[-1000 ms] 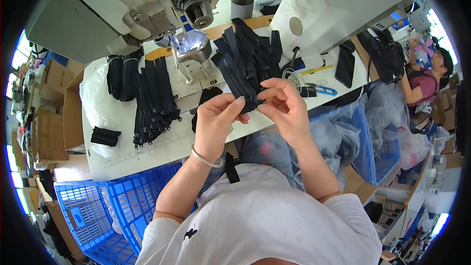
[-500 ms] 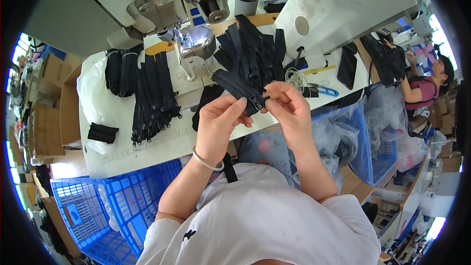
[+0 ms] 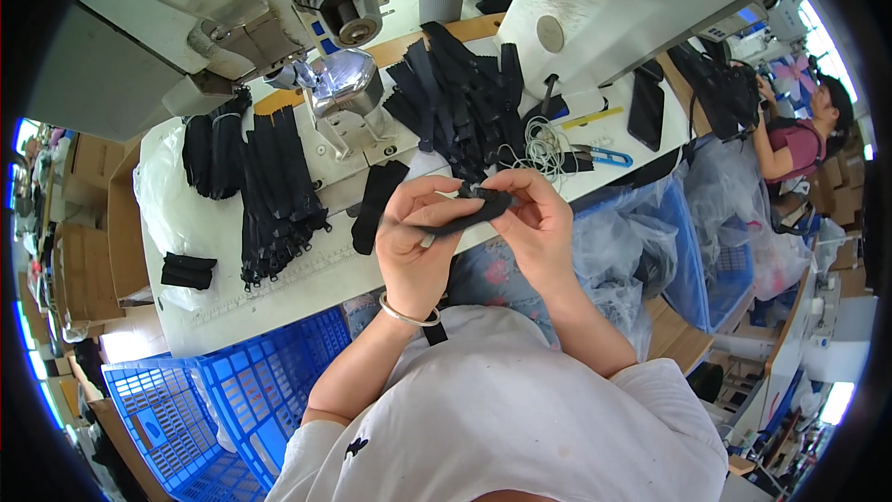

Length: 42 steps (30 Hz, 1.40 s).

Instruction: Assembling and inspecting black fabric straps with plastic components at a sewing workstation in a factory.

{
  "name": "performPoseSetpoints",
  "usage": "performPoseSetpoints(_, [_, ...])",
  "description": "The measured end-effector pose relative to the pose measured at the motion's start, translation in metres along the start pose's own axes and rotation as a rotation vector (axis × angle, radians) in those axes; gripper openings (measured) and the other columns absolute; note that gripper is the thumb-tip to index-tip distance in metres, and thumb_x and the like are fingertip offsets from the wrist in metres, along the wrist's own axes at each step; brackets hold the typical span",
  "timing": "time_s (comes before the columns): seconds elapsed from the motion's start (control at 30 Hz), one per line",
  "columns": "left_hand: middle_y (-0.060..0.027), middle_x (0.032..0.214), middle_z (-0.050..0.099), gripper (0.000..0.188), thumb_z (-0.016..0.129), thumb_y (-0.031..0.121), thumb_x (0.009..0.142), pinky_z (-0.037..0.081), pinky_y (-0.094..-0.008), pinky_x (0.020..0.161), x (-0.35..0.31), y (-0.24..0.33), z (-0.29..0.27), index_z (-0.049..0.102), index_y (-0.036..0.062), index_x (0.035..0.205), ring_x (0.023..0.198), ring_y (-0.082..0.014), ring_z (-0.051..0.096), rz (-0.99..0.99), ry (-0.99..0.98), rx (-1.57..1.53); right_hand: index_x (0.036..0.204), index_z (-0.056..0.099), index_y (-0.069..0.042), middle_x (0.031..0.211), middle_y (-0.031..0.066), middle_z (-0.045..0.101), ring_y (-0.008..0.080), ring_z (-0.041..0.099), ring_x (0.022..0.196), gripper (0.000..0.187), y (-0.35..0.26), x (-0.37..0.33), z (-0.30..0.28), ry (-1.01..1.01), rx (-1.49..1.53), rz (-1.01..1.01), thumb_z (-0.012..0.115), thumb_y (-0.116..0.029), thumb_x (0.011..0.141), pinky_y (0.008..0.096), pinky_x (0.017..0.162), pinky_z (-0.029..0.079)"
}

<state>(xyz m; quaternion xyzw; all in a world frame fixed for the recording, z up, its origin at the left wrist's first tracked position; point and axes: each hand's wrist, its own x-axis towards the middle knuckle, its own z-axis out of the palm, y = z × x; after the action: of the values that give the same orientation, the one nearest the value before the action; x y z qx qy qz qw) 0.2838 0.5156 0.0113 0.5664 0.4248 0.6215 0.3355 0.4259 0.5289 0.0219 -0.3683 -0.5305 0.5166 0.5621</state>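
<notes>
A black zipper (image 3: 481,213) is bent between my two hands over the near edge of the table. My left hand (image 3: 415,234) has its fingers closed on one side of it, with the thumb partly blurred. My right hand (image 3: 536,228) pinches the other end between thumb and fingers. Just beyond lies a loose pile of black zippers (image 3: 460,93). To the left, a row of zippers (image 3: 279,191) is laid out with sliders toward me, beside a tied black bundle (image 3: 214,153). A flat black strip (image 3: 377,204) lies left of my hands.
The sewing machine's lit metal head (image 3: 346,84) stands beyond. Light cord (image 3: 544,149), blue-handled snips (image 3: 609,157) and a phone (image 3: 647,112) lie at right. Below the table are a blue crate (image 3: 265,381) and a plastic-lined blue bin (image 3: 692,251). A co-worker (image 3: 794,144) is at far right.
The zipper has gone from stretched out toward the machine to folded between my hands. My left hand has turned and its fingers now lie across it. The whole view has shifted slightly.
</notes>
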Motion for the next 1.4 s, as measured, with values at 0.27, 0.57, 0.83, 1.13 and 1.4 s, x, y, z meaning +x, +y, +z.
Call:
performPoseSetpoints(0.27, [-0.0082, 0.103, 0.060, 0.027, 0.065, -0.011, 0.072, 0.052, -0.0239, 0.062, 0.004, 0.009, 0.002, 0.075, 0.0077, 0.089, 0.075, -0.0144, 0.062, 0.183, -0.030, 0.167, 0.107, 0.057, 0.003, 0.107, 0.0068, 0.059, 0.0120, 0.056, 0.104, 0.033, 0.000, -0.004, -0.004, -0.022, 0.092, -0.017, 0.051, 0.018, 0.079, 0.0231, 0.086, 0.046])
performPoseSetpoints(0.57, [-0.0093, 0.103, 0.061, 0.031, 0.065, -0.009, 0.074, 0.052, -0.0260, 0.069, 0.006, 0.013, 0.001, 0.069, 0.0038, 0.101, 0.077, -0.0170, 0.063, 0.165, -0.114, 0.173, 0.104, 0.060, 0.001, 0.098, 0.0062, 0.058, 0.0102, 0.056, 0.086, 0.035, -0.002, 0.000, -0.003, 0.092, -0.011, -0.161, 0.051, 0.018, 0.075, 0.0231, 0.079, 0.046])
performPoseSetpoints(0.83, [-0.0047, 0.092, 0.063, 0.020, 0.062, 0.003, 0.089, 0.049, -0.0209, 0.075, -0.012, 0.008, 0.004, 0.059, -0.0063, 0.107, 0.084, -0.0090, 0.061, -0.430, -0.116, -0.271, 0.105, 0.064, -0.003, 0.090, 0.0066, 0.055, 0.0119, 0.053, 0.074, 0.029, -0.003, -0.005, -0.005, 0.076, -0.470, -0.338, 0.065, 0.004, 0.078, 0.0242, 0.066, 0.044])
performPoseSetpoints(1.13, [-0.0067, 0.093, 0.065, 0.013, 0.059, 0.002, 0.091, 0.051, -0.0216, 0.069, -0.014, 0.009, 0.005, 0.059, -0.0063, 0.101, 0.082, -0.0092, 0.062, -0.570, -0.161, -0.438, 0.116, 0.059, 0.002, 0.094, 0.0025, 0.051, 0.0091, 0.049, 0.084, 0.036, -0.002, -0.015, -0.013, 0.027, -0.121, 0.075, 0.065, 0.001, 0.080, 0.0223, 0.073, 0.043])
performPoseSetpoints(1.4, [-0.0050, 0.096, 0.064, 0.017, 0.058, 0.005, 0.092, 0.048, -0.0195, 0.074, -0.020, 0.010, 0.005, 0.059, -0.0046, 0.106, 0.085, -0.0067, 0.058, -0.578, -0.118, -0.515, 0.100, 0.064, -0.002, 0.084, 0.0058, 0.058, 0.0134, 0.056, 0.074, 0.027, 0.007, -0.016, -0.017, -0.012, -0.335, -0.125, 0.072, 0.001, 0.074, 0.0259, 0.068, 0.046])
